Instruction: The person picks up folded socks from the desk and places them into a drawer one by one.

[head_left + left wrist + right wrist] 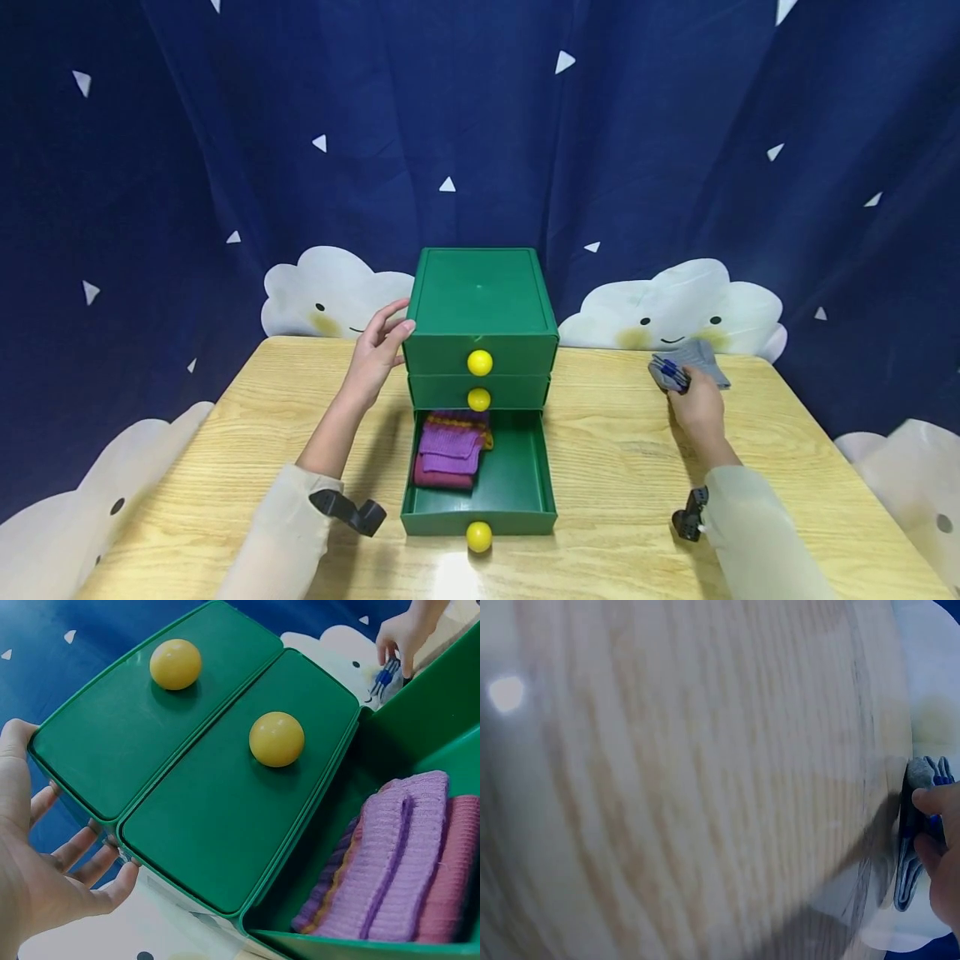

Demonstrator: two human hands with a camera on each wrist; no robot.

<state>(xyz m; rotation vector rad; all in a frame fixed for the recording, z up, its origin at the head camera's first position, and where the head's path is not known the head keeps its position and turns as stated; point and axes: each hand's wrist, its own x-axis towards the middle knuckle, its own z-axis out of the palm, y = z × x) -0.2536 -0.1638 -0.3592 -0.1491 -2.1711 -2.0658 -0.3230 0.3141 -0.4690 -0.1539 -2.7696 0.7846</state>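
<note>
Right hand (699,406) pinching grey-blue socks (678,367): lift clear, drop beside purple socks (450,446) in open drawer (517,487); left hand (377,350) flat, fingers relaxed, bracing green drawer unit (480,300)

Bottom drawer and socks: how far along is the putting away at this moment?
Done: the bottom drawer stands pulled out with purple socks lying in its left half. In hand: the right hand grips grey-blue socks at the table's far right; the left hand rests against the green chest. Left: those socks are not yet in the drawer, which is still open.
</note>
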